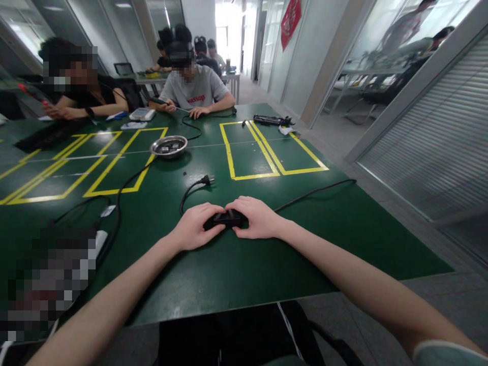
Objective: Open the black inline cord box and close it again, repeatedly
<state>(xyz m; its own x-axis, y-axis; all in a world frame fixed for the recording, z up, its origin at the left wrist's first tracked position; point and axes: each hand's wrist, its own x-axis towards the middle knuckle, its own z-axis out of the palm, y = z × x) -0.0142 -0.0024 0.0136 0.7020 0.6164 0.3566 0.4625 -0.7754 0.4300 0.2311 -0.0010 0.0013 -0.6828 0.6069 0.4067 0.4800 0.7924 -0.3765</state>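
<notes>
Between my two hands lies a black power adapter (227, 218), low over the green table top (244, 274). My left hand (200, 223) closes on its left end, thumb in front and fingers behind. The right end is gripped the same way by my right hand (255, 218). A short cord with a black plug (207, 180) curls out past my left hand, its prongs pointing right. From behind my right hand a thin black cable (316, 192) runs off to the right over the table. My fingers hide both ends of the adapter.
A metal bowl (169, 146) with small metal parts stands left of centre. Yellow tape (255, 176) marks rectangles on the table. A folded black tripod (272, 120) lies at the far edge. Two people sit across, one holding a screwdriver-like tool (158, 101). Black cables (121, 198) run along the left.
</notes>
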